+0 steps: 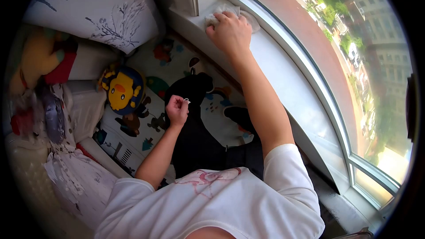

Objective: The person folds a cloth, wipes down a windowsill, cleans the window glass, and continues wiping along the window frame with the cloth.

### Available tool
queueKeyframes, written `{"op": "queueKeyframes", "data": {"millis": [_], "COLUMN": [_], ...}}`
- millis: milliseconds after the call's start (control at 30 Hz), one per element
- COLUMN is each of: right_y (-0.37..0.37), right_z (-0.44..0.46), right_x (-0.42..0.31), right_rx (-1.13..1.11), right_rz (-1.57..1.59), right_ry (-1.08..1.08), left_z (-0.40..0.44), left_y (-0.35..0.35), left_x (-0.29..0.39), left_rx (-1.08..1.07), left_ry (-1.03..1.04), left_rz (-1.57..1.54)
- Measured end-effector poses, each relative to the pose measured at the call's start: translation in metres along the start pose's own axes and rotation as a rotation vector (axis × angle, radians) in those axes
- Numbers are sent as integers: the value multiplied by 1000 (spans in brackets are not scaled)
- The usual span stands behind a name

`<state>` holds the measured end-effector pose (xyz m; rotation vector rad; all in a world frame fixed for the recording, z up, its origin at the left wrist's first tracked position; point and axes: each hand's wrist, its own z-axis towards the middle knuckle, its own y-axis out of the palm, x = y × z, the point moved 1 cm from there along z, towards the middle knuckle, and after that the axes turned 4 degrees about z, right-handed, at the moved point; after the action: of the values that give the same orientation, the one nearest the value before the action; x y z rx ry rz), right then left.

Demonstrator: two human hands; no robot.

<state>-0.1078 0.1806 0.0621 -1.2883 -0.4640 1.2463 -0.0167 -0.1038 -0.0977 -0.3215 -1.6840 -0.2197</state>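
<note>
- the pale cloth (254, 23) is pressed under the right hand (230, 33), palm down, on the white windowsill (281, 77), in the corner where the window frame (287, 40) is met by the wall.
- the fingers of the right hand are slightly bent and spread over the cloth, not closed into a fist; edges of the cloth are left showing on both sides.
- the left hand (177, 109) is held closed, well apart from the sill, above the dark-clothed legs (195, 137).
- a small white item (187, 101) is pinched at the thumb and forefinger of the left hand; what it is cannot be told.
- a patterned floor mat (152, 106) is seen below, printed with animals and trees.
- a round blue and yellow toy (121, 90) is placed to the left of the left hand, near a pale plastic unit (86, 106).
- at the far left, a plush toy (37, 57) and patterned fabric (73, 172) are seen, partly blurred.
- a white panel (97, 9) with a branch print is seen at the upper left.
</note>
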Motion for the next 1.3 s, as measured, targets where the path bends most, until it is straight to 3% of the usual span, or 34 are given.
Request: {"op": "queueKeyframes", "data": {"millis": [100, 300, 400, 500, 600, 767, 967, 1200, 1300], "right_y": [3, -23, -45, -51, -42, -14, -3, -50, -60], "right_z": [39, 19, -22, -59, -57, 6, 46, -35, -84], "right_x": [-1, -3, 6, 21, 16, 0, -9, 32, 54], "right_rx": [-103, -336, -321, -140, -49, -97, -319, -172, 50], "right_rz": [-98, -159, -124, -10, -94, 0, -74, 71, 127], "right_ry": [54, 215, 266, 197, 161, 131, 211, 368, 410], "left_z": [0, 1, 1, 1, 0, 0, 1, 0, 2], "left_y": [2, 4, 3, 4, 1, 1, 4, 2, 3], "left_x": [4, 16, 11, 11, -1, -2, 5, 7, 5], "left_rx": [-2, 39, 37, 26, 1, 2, 2, 11, 1], "left_ry": [-16, -82, -66, -40, 34, 15, -40, -44, -18], "left_rz": [-7, -35, -43, -29, 21, 33, 12, -17, -11]}}
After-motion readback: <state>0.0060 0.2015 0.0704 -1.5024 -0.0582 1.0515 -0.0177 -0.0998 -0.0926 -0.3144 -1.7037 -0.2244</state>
